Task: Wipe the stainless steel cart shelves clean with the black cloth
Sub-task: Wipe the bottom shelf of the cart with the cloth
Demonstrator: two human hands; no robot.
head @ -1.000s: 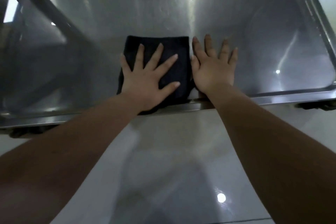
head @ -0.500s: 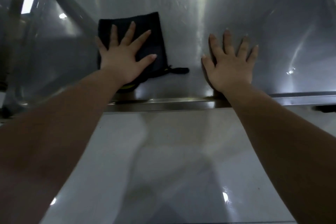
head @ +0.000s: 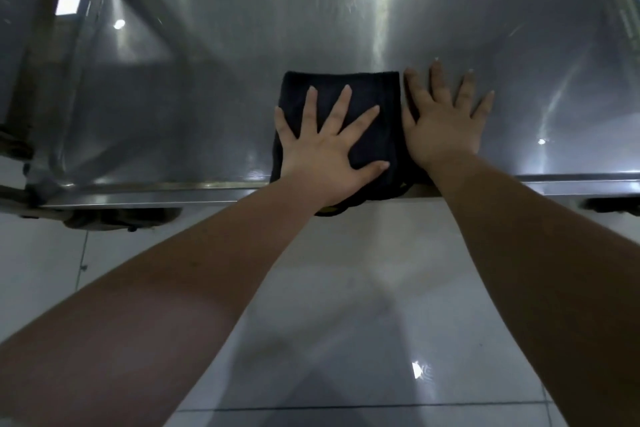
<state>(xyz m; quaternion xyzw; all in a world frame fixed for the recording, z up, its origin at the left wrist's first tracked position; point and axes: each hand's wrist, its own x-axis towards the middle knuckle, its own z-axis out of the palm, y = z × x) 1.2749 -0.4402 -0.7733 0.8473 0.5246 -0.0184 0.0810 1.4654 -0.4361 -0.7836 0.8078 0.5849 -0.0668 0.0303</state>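
Under left hand point(head: 322, 152), black cloth point(head: 375, 142) partly hidden

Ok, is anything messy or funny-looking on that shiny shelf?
Only a little: the black cloth, pressed flat by the left hand, hangs over the front edge of the shelf, with a loop dangling off. No spill or damage shows.

Glossy pale floor tiles point(head: 346, 305) — ceiling lights mirrored.

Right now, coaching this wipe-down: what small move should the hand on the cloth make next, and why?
Probably slide the black cloth leftward: the left hand presses it flat at the front lip of the shelf, the right hand rests beside its right edge, and bare steel stretches left.
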